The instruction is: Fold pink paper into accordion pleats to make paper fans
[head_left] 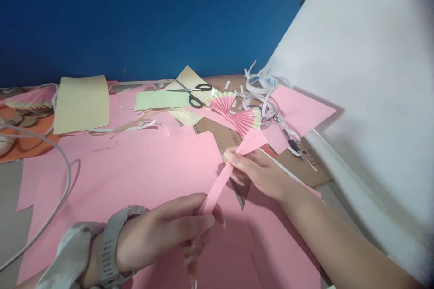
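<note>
A folded strip of pink paper [217, 186] slants between my two hands above the pink sheets. My left hand [169, 223], with a grey watch on its wrist, is closed round the strip's lower end. Higher up, my right hand [259, 169] pinches the same strip between thumb and fingers, and its upper end flares out past the thumb. Just beyond that end lies a pleated pink paper fan [242, 119] with pale green edges, shaped like a bow. The fingertips of my left hand are partly hidden under the strip.
Large pink paper sheets [135, 171] cover the table. Black-handled scissors [195, 92] lie behind, near a yellow sheet [82, 104] and a green strip [159, 99]. Curled white strips [261, 83] and a pen [292, 143] sit right. A white cable [66, 185] loops left.
</note>
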